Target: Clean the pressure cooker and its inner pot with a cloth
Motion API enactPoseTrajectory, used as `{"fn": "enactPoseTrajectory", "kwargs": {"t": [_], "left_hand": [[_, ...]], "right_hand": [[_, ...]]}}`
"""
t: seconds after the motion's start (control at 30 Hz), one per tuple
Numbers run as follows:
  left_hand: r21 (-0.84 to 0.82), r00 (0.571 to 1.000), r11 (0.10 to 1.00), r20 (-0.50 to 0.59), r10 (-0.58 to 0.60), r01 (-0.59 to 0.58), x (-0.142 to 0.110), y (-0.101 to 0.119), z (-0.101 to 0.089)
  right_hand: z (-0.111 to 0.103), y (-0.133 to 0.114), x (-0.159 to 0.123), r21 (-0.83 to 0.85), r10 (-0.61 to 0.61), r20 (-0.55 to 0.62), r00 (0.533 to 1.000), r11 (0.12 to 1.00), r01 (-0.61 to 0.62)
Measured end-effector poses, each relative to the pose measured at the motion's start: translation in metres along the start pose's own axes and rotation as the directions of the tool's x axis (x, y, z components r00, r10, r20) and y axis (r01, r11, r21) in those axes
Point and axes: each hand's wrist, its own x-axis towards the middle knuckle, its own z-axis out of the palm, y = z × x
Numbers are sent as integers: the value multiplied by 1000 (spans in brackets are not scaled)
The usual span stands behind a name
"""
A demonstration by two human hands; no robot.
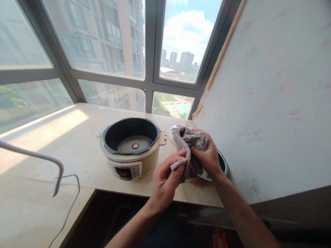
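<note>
Both hands grip one bunched grey-brown cloth [190,163] in front of me. My left hand [167,177] pinches its near edge between thumb and fingers. Higher up on the right, my right hand [208,156] is closed around the folded part. Left of the cloth stands an electric pressure cooker [144,162] without a lid on it, its dark inside showing a round plate at the bottom. Behind my right hand sits a dark round pot [222,165], partly hidden by hand and cloth. Farther back lies a white and silver lid-like thing [178,128], also partly covered.
A pale wooden sill [77,137] carries these things, with its front edge close to me. Windows with grey frames [150,69] rise behind it, and a flower-patterned wall [271,103] borders the right. At left a grey curved bar [38,155] and a thin cable [72,196] reach in.
</note>
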Motion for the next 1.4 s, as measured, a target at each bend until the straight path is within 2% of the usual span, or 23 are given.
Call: {"fn": "enactPoseTrajectory", "kwargs": {"t": [0.2,0.33,0.53,0.67,0.73,0.8,0.9,1.0,1.2,1.3,1.4], "left_hand": [[171,990,976,-74,-120,131,-9,-14,-9],[220,979,955,-90,-181,197,-12,-17,-7],[192,972,957,-129,-196,218,-3,-13,1],[140,964,961,-151,-218,239,1,-9,6],[75,962,967,-146,-233,245,2,-5,6],[-68,951,960,-138,-278,271,4,0,5],[-339,917,877,-89,-389,340,9,7,1],[-473,895,798,-43,-445,374,15,12,-2],[-493,889,758,79,-451,428,19,17,-8],[-443,897,788,101,-431,429,20,19,-12],[-396,911,827,68,-407,399,22,21,-16]], "right_hand": [[35,3,-23,4,79,-15,997,997,-79],[43,3,-39,75,139,21,990,987,-140],[35,-2,-55,315,224,183,957,909,-272],[24,-12,-62,482,249,360,899,776,-408],[16,-18,-61,545,245,409,879,706,-451],[10,-22,-57,573,242,417,876,678,-460],[3,-21,-47,528,281,349,894,729,-436],[2,-17,-38,436,315,296,902,796,-421],[1,-13,-27,235,354,378,855,857,-459],[1,-7,-22,175,328,289,900,906,-386],[1,3,-17,78,288,131,948,951,-300]]}}
